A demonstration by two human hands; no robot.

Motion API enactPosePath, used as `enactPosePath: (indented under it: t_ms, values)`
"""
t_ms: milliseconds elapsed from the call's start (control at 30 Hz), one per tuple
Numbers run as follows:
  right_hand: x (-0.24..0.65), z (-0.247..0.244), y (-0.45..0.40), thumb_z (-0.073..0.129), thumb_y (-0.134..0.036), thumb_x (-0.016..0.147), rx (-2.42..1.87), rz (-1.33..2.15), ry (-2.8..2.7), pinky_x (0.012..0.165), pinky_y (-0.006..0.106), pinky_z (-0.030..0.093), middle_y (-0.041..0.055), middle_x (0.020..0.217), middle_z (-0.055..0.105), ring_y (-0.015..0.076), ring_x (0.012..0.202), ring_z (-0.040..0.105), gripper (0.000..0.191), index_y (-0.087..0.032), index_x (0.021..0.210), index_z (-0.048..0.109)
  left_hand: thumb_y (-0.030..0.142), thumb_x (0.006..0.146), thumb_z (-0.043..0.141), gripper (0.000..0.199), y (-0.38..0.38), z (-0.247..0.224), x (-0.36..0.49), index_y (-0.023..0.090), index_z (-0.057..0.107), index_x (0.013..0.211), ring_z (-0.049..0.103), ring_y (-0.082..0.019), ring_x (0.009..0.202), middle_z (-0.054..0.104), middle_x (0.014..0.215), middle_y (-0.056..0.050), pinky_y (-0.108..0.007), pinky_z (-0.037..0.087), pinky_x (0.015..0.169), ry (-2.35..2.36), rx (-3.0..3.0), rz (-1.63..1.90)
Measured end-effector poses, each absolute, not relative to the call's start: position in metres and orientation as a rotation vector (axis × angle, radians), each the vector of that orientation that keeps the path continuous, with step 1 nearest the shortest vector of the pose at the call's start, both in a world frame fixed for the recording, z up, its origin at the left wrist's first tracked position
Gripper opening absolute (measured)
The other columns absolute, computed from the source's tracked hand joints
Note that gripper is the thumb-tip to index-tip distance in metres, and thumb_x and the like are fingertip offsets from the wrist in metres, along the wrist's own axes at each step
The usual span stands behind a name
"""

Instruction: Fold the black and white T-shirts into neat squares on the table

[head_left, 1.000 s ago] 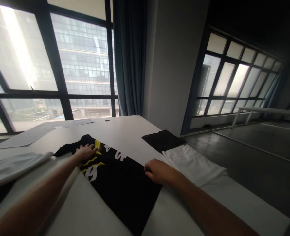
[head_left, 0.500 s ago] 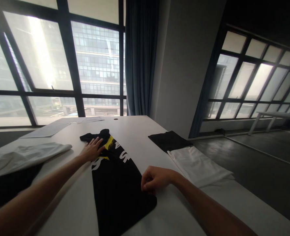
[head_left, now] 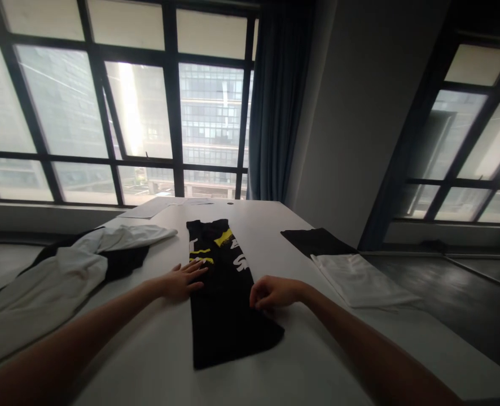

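Left hand (head_left: 185,280) lies flat, fingers spread over black garment (head_left: 228,321), partly hiding yellow print (head_left: 206,260); right hand (head_left: 274,292) curls at opposite edge, grip too shadowed to tell.

A white table (head_left: 161,355) carries papers (head_left: 146,210), a printed black garment (head_left: 224,318) and other clothes (head_left: 362,280).

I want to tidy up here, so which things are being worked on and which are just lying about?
In use:
- printed garment
- left hand, spread on its left side
- right hand, fingers curled at its right edge

Apparently just lying about:
- white cloth, right
- black cloth, behind it
- heaped clothes, left
- papers, far end
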State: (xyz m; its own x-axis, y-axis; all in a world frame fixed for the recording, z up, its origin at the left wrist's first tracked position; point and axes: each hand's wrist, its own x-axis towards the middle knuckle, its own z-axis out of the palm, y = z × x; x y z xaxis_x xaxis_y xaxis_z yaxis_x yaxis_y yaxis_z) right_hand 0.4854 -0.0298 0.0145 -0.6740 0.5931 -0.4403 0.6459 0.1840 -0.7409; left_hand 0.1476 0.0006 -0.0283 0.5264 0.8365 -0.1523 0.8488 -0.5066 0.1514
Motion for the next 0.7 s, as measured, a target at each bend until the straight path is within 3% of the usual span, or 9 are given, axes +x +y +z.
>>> enactPosePath:
  t_ms: [100,233,333,467,567,700]
  values:
    - [0.472,0.024,-0.028,0.062,-0.017,0.08,1.089,-1.528,2.3,0.058,0.019,0.044,0.0001,0.079,0.067,0.0102,0.065,0.063,0.025,-0.014,0.104,0.069,0.059,0.094,0.042,0.065,-0.009,-0.022,0.118,0.033,0.03,0.153,0.015,-0.034,0.149,0.017,0.163,-0.007,-0.061,0.014,0.116,1.377,2.571,0.005]
    - [0.467,0.031,-0.025,0.059,-0.002,0.073,1.339,-0.928,2.65,0.072,0.024,0.05,0.0035,0.106,0.066,0.0136,0.086,0.062,0.041,-0.019,0.109,0.07,0.05,0.087,0.061,0.051,-0.027,-0.014,0.095,0.031,0.058,0.134,0.04,-0.031,0.139,0.043,0.153,-0.008,-0.047,0.03,0.115,1.11,2.613,0.305]
    - [0.466,0.026,-0.034,0.057,-0.001,0.073,1.327,-0.77,2.834,0.084,0.029,0.051,0.0036,0.124,0.058,0.0182,0.103,0.06,0.045,-0.025,0.109,0.071,0.049,0.076,0.074,0.044,-0.043,-0.008,0.094,0.032,0.07,0.117,0.054,-0.027,0.122,0.057,0.136,-0.006,-0.04,0.042,0.107,0.886,2.555,0.354]
    - [0.466,0.019,-0.049,0.068,-0.008,0.073,1.22,-0.751,2.92,0.093,0.035,0.049,0.0038,0.123,0.057,0.0225,0.113,0.056,0.031,-0.025,0.098,0.075,0.048,0.068,0.082,0.032,-0.062,0.001,0.108,0.032,0.078,0.095,0.058,-0.027,0.111,0.062,0.121,-0.005,-0.037,0.047,0.097,0.843,2.535,0.327]
    - [0.468,0.02,-0.05,0.077,-0.013,0.069,1.214,-0.739,2.956,0.095,0.037,0.047,0.004,0.118,0.061,0.0235,0.112,0.055,0.017,-0.023,0.083,0.077,0.045,0.072,0.08,0.019,-0.073,0.008,0.118,0.027,0.078,0.076,0.061,-0.024,0.097,0.067,0.1,-0.005,-0.035,0.048,0.091,0.848,2.53,0.295]
    - [0.472,0.025,-0.049,0.071,-0.011,0.075,1.218,-0.815,2.993,0.101,0.039,0.043,0.0037,0.112,0.066,0.0213,0.109,0.058,0.012,-0.021,0.082,0.074,0.036,0.08,0.074,0.015,-0.081,0.018,0.117,0.023,0.074,0.074,0.063,-0.019,0.087,0.069,0.084,-0.003,-0.032,0.048,0.088,0.737,2.461,0.261]
